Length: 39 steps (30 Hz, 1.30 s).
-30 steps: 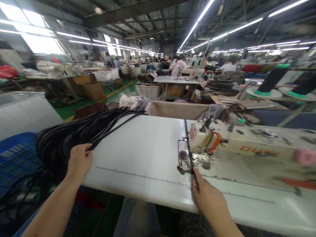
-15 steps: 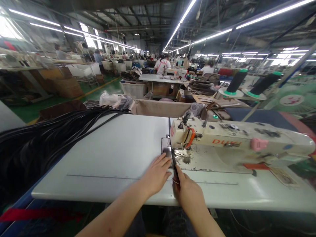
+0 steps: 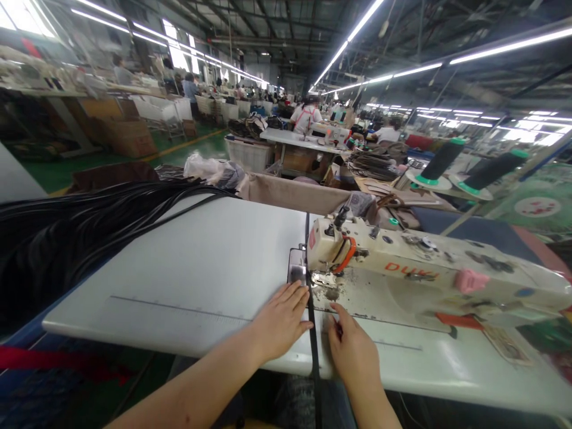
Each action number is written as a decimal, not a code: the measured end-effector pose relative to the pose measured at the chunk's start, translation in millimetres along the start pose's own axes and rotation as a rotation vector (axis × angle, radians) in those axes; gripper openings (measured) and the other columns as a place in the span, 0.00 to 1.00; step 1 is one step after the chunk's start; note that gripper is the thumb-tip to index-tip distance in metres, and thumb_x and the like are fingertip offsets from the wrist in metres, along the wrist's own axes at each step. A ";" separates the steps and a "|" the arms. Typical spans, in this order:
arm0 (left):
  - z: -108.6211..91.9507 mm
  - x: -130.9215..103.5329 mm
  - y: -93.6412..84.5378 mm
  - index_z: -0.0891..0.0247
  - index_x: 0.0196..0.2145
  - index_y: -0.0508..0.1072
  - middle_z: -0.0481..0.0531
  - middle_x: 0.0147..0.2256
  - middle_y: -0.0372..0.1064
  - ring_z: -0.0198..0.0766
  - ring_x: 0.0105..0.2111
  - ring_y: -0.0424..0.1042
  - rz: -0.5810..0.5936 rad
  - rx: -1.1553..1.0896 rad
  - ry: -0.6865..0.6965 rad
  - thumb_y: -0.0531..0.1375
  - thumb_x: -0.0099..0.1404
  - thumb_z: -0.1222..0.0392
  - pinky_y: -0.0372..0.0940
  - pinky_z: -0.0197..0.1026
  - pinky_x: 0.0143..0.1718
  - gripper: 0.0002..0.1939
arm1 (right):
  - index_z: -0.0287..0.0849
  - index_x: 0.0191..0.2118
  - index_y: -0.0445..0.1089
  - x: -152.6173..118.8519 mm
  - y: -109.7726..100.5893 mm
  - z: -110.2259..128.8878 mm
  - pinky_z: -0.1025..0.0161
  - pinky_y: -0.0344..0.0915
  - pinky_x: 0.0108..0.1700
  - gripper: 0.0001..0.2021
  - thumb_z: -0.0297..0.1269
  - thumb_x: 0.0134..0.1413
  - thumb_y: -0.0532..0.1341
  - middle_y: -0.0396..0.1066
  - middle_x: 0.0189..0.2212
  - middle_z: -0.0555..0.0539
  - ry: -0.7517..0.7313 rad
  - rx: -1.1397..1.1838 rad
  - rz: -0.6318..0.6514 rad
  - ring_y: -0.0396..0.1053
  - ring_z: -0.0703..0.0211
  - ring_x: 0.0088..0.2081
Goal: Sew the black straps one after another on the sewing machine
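A narrow black strap (image 3: pixel 312 322) runs from the far edge of the table, past the needle end of the sewing machine (image 3: pixel 384 256), and over the near edge. My left hand (image 3: pixel 283 313) lies flat just left of the strap, fingers stretched towards the metal plate (image 3: pixel 297 268) and fingertips at the strap's edge. To the strap's right, apart from it, my right hand (image 3: pixel 355 351) is curled with the index finger pointing forward. Something dark shows inside its fingers, too hidden to name.
A heap of long black strips (image 3: pixel 67 232) covers the table's left end. Two dark thread cones (image 3: pixel 442 161) stand behind the machine at right. Beyond the table (image 3: pixel 201 256) is a fabric-lined bin (image 3: pixel 290 190). A person (image 3: pixel 307 116) sits at another machine ahead.
My right hand has moved off the strap to the right. The strap now hangs straight over the near edge. My left hand stays beside it, and the view has turned slightly left.
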<state>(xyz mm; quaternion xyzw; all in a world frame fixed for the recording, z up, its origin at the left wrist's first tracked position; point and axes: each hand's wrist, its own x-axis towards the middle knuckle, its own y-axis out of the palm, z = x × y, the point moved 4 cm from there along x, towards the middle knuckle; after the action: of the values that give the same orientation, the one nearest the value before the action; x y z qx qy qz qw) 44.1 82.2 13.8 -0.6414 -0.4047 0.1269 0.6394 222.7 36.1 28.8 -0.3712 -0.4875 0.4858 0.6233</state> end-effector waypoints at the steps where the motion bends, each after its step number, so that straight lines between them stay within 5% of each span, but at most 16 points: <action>1: -0.3 0.2 -0.2 0.67 0.69 0.60 0.58 0.70 0.56 0.48 0.71 0.52 0.007 0.005 -0.001 0.45 0.77 0.41 0.52 0.53 0.71 0.34 | 0.41 0.57 0.70 0.0 1.3 -2.0 0.59 0.71 0.39 0.17 0.37 0.70 0.51 0.80 0.45 0.42 -0.007 -0.022 -0.016 0.80 0.50 0.39; 11: -0.1 1.7 -1.3 0.69 0.69 0.60 0.58 0.70 0.55 0.50 0.72 0.50 0.021 -0.005 -0.022 0.45 0.77 0.39 0.51 0.53 0.71 0.36 | 0.42 0.55 0.70 -7.3 6.7 -3.1 0.62 0.67 0.40 0.17 0.30 0.63 0.55 0.79 0.44 0.45 -0.087 -0.038 -0.100 0.77 0.53 0.40; 19: 3.6 1.3 -2.7 0.62 0.64 0.67 0.51 0.66 0.64 0.42 0.69 0.57 -0.020 -0.114 -0.049 0.48 0.79 0.52 0.52 0.48 0.70 0.23 | 0.43 0.52 0.70 -8.4 5.7 -4.1 0.62 0.66 0.39 0.14 0.31 0.64 0.54 0.79 0.41 0.45 -0.105 -0.003 -0.119 0.76 0.55 0.38; 27: 0.5 -0.1 -2.3 0.68 0.68 0.61 0.56 0.70 0.55 0.47 0.71 0.52 0.027 0.001 -0.011 0.45 0.78 0.43 0.51 0.50 0.71 0.32 | 0.43 0.51 0.70 -8.3 5.3 -3.8 0.62 0.67 0.40 0.14 0.31 0.62 0.54 0.79 0.42 0.44 -0.113 0.013 -0.134 0.76 0.54 0.39; 39: 0.0 -0.5 0.1 0.67 0.68 0.61 0.57 0.70 0.56 0.47 0.71 0.53 0.024 0.013 0.000 0.46 0.78 0.44 0.51 0.51 0.71 0.31 | 0.43 0.50 0.72 -9.2 3.9 -0.6 0.62 0.63 0.38 0.16 0.29 0.59 0.54 0.78 0.40 0.46 -0.081 -0.010 -0.152 0.74 0.54 0.38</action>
<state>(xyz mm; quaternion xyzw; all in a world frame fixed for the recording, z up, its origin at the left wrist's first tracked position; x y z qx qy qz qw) 43.8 81.9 13.5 -0.6421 -0.3963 0.1370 0.6418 221.8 28.3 22.8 -0.3166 -0.5415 0.4491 0.6363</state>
